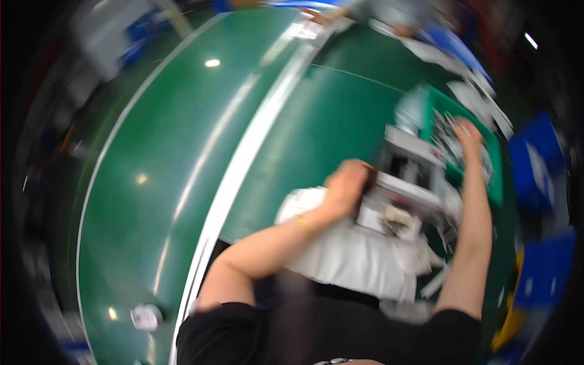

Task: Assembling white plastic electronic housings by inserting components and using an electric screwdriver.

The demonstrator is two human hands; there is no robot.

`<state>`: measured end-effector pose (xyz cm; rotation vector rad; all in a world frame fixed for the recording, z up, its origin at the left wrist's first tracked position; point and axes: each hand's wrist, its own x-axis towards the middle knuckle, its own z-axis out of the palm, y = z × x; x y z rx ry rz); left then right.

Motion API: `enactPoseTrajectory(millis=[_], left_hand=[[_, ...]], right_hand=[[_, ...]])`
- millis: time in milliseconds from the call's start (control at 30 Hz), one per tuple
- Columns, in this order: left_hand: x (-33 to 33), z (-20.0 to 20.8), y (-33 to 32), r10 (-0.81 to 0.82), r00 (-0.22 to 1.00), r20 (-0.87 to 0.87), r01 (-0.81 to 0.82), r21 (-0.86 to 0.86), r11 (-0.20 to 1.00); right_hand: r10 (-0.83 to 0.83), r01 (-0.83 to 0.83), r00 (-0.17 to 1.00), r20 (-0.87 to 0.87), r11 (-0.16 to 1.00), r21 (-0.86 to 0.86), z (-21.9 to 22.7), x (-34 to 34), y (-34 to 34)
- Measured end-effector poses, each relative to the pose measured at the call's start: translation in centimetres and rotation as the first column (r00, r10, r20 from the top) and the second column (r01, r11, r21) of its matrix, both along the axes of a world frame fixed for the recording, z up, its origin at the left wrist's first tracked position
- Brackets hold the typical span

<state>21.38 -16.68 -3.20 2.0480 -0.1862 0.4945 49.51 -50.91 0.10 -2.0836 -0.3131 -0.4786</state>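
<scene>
My left hand (350, 184) is closed at the left side of a grey-and-white benchtop device (409, 173), against a dark part on its edge. What its fingers hold is blurred. My right hand (468, 135) reaches into a green bin (497, 176) at the right, over a heap of small silvery parts (447, 137). Motion smears its fingers, so their grip cannot be made out. On the near end of the device lies a small beige piece (396, 219) that I cannot identify.
White cloth (347, 255) lies in front of me. A clear plastic bag (411, 111) rests beside the bin. To the left runs a green conveyor belt (164, 170) with a white rail (243, 164) and a small white object (146, 317). Blue bins (535, 161) stand right; another person's hand (325, 16) is far off.
</scene>
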Motion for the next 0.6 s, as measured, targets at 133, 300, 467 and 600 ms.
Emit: enactPoseTrajectory(millis=[133, 300, 467, 600], left_hand=[[-0.6, 2.7, 0.0, -0.053, 0.973, -0.225, -0.012, -0.277, 0.961], [0.0, -0.2, 0.2, -0.198, 0.959, -0.203, 0.093, -0.434, 0.896], [0.0, -0.4, 0.0, -0.252, 0.950, -0.185, 0.146, -0.451, 0.880], [-0.2, -0.4, 0.2, -0.243, 0.946, -0.214, 0.121, -0.460, 0.879]], right_hand=[[-0.025, 0.032, 0.999, -0.024, 0.917, 0.397, 5.1, -3.9, -0.1], [0.265, -0.170, 0.956, -0.125, 0.849, 0.501, 11.2, -14.4, -1.7], [0.279, -0.298, 0.914, -0.295, 0.954, -0.020, 9.3, -21.8, -1.8], [0.313, -0.407, 0.886, -0.343, 0.879, -0.249, 5.4, -21.7, -1.7]])
